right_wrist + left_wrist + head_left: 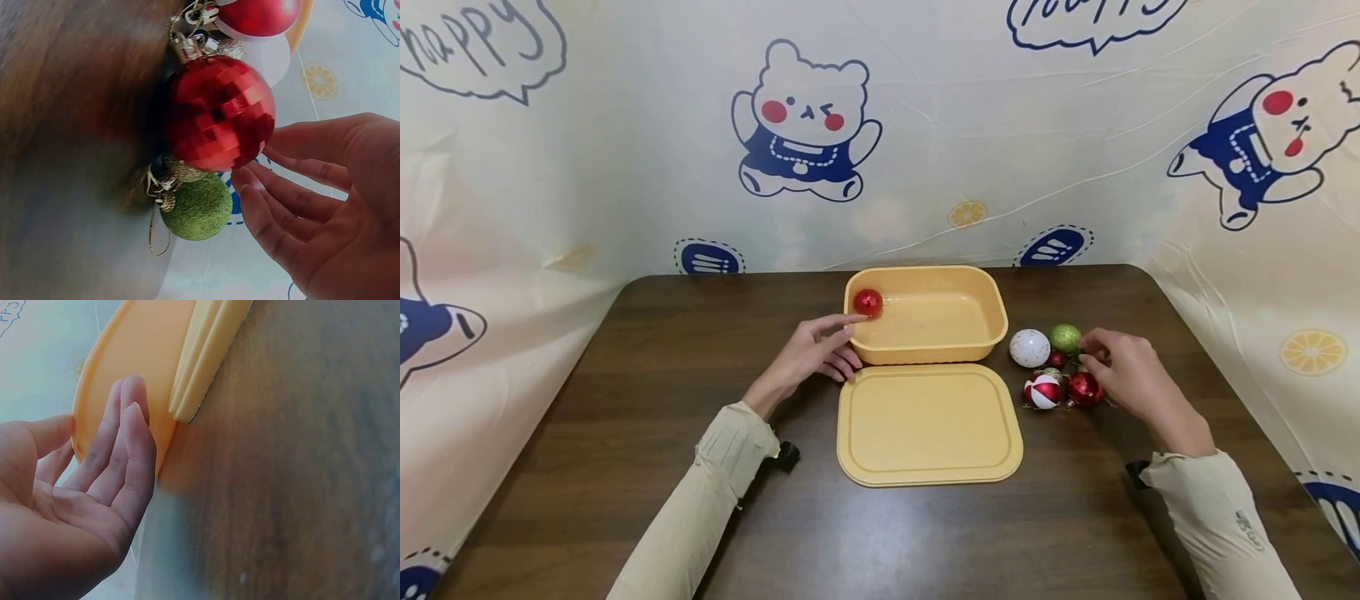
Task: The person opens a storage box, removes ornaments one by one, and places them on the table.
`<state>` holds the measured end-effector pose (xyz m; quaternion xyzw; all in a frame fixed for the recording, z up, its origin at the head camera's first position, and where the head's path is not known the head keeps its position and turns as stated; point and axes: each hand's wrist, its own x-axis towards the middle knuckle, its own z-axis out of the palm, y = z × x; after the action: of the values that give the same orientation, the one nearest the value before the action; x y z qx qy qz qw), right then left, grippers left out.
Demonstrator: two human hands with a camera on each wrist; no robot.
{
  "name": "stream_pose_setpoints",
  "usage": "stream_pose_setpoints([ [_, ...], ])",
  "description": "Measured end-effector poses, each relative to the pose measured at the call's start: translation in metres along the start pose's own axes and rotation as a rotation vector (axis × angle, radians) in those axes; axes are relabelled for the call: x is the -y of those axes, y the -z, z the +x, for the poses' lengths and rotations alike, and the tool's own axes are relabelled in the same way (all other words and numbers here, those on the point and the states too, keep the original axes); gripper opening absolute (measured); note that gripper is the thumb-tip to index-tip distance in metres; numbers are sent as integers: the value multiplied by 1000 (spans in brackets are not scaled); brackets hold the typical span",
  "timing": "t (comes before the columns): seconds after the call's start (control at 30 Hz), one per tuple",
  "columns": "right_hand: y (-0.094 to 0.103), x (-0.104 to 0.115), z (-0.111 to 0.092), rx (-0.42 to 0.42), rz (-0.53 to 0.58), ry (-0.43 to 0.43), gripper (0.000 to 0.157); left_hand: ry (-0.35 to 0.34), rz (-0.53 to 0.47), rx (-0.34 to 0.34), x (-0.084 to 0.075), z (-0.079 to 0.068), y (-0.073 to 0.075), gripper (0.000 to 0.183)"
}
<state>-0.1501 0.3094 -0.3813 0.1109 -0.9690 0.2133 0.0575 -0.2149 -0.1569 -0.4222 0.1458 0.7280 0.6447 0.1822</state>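
At the left end of a yellow plastic box [928,354], my left hand [808,354] touches the rim with loosely extended fingers. One shiny red Christmas bauble [868,302] lies inside that end. My right hand [1131,371] reaches over a cluster of baubles right of the box, its fingertips close to a glittery green bauble [1065,338] and a faceted red bauble [220,114]. Nothing is visibly gripped; whether the fingertips touch a bauble is unclear. Beside these lie a speckled white bauble [1029,347], a red-and-white one [1042,391] and a small red one [1057,359].
A flat yellow lid [930,427] lies in front of the box, against or very near its front side. Everything stands on a dark wooden table [700,333]. Behind it hangs a pale curtain [925,125] printed with bears.
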Motion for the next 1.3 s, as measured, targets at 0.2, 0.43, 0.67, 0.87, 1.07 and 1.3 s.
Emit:
stream_pose_setpoints([
  [0.2,4,4,-1,-29,-10,16,14,-2,2,1,1,0,1,42],
  [0.43,8,3,-1,-116,-39,77,7,-1,-7,-1,2,0,2,42],
  [0.67,9,7,-3,-127,-33,88,8,-3,-10,5,0,-2,0,43],
  [0.87,11,13,-3,-116,-17,91,11,-1,-7,10,-1,-1,0,43],
  [1.07,11,22,0,-81,-14,82,15,-1,-7,12,-1,-2,0,44],
  [1.3,12,34,6,-57,4,68,18,5,-13,6,0,-3,0,43],
])
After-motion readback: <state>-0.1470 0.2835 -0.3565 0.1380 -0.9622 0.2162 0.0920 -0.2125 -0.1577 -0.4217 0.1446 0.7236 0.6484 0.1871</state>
